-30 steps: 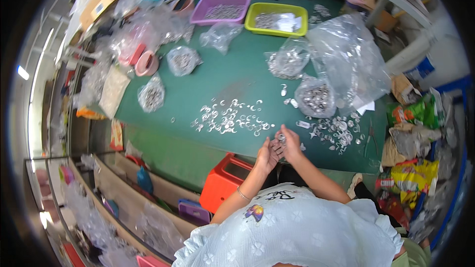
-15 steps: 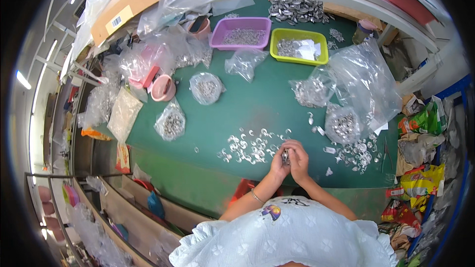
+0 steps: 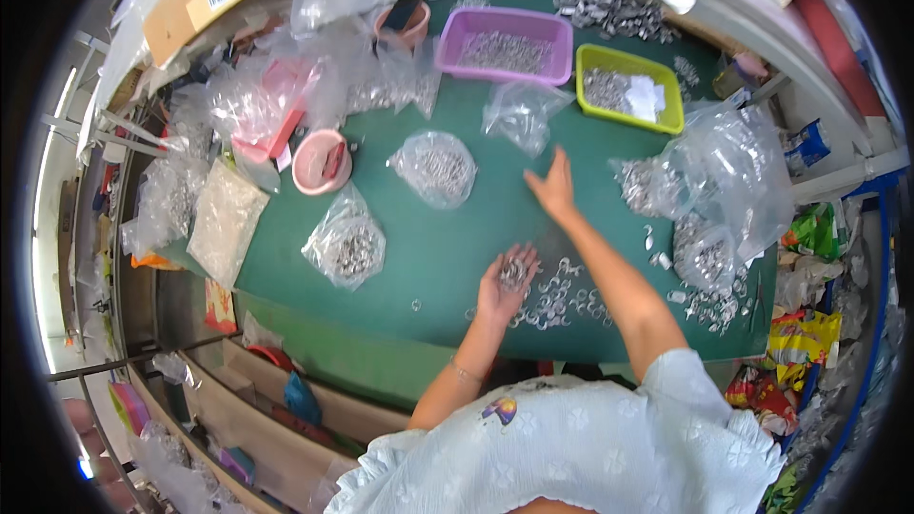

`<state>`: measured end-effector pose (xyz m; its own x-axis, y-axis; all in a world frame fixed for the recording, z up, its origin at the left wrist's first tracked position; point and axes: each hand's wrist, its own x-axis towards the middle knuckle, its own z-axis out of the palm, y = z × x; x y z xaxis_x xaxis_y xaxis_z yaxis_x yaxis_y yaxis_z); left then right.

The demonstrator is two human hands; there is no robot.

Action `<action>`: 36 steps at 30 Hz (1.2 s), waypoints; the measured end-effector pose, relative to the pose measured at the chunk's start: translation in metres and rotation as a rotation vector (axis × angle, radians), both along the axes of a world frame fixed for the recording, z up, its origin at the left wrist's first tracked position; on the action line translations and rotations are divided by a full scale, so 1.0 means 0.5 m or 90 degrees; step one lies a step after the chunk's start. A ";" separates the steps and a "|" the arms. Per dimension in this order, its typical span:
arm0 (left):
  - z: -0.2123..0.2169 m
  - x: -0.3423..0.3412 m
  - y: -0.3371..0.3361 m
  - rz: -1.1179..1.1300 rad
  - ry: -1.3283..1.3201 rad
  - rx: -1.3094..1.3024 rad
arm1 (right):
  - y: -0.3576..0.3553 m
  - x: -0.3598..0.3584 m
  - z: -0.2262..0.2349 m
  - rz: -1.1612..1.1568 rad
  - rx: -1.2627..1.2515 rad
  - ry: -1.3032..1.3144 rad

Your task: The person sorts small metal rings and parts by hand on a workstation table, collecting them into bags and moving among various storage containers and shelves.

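Observation:
My left hand is palm up and cupped round a heap of small silver metal pieces. Beneath it and to its right, loose curved metal pieces are spread over the green table. My right hand is stretched forward with thumb and fingers apart, holding nothing. Just beyond its fingertips lies a crumpled clear plastic bag; the hand seems just short of it. To the left of my right hand, a clear bag filled with small metal pieces rests on the table.
At the back stand a purple basin and a yellow-green basin of metal pieces. A pink cup and another filled bag are on the left. Large plastic bags and a second loose pile lie right.
My hands have parted. The left keeps the metal pieces and has moved left; the right has opened and reached forward toward the crumpled bag. The view has shifted.

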<state>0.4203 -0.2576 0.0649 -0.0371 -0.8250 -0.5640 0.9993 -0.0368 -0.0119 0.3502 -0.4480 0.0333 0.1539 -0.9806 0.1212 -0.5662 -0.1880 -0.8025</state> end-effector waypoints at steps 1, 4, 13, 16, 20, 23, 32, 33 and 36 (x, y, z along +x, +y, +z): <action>0.008 0.010 0.004 0.015 0.019 -0.021 | -0.017 0.022 0.016 -0.026 -0.028 0.015; 0.021 0.040 -0.002 0.041 0.059 -0.110 | -0.085 0.051 0.038 -0.054 -0.025 0.124; 0.013 0.079 -0.007 0.053 0.010 -0.090 | -0.096 0.030 0.032 -0.007 0.064 -0.068; -0.017 0.088 -0.007 0.038 0.052 -0.045 | -0.068 0.013 0.020 -0.004 0.127 -0.210; -0.031 0.088 -0.017 0.009 0.062 -0.006 | -0.022 -0.019 0.022 0.012 0.140 -0.329; -0.017 0.079 -0.036 -0.010 0.046 0.034 | 0.003 -0.039 0.031 -0.007 0.098 -0.324; -0.028 0.069 -0.020 -0.064 0.080 0.067 | -0.038 0.047 0.121 -0.078 -0.068 -0.244; -0.032 0.068 -0.014 -0.070 0.092 0.061 | -0.056 0.065 0.127 -0.076 -0.096 -0.238; -0.053 0.063 0.014 -0.070 0.063 0.042 | -0.086 0.129 0.140 -0.093 -0.077 -0.222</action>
<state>0.4520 -0.2504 0.0385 -0.1839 -0.7739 -0.6060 0.9829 -0.1424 -0.1165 0.4146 -0.4910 0.1032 -0.0570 -0.9645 0.2579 -0.2917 -0.2310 -0.9282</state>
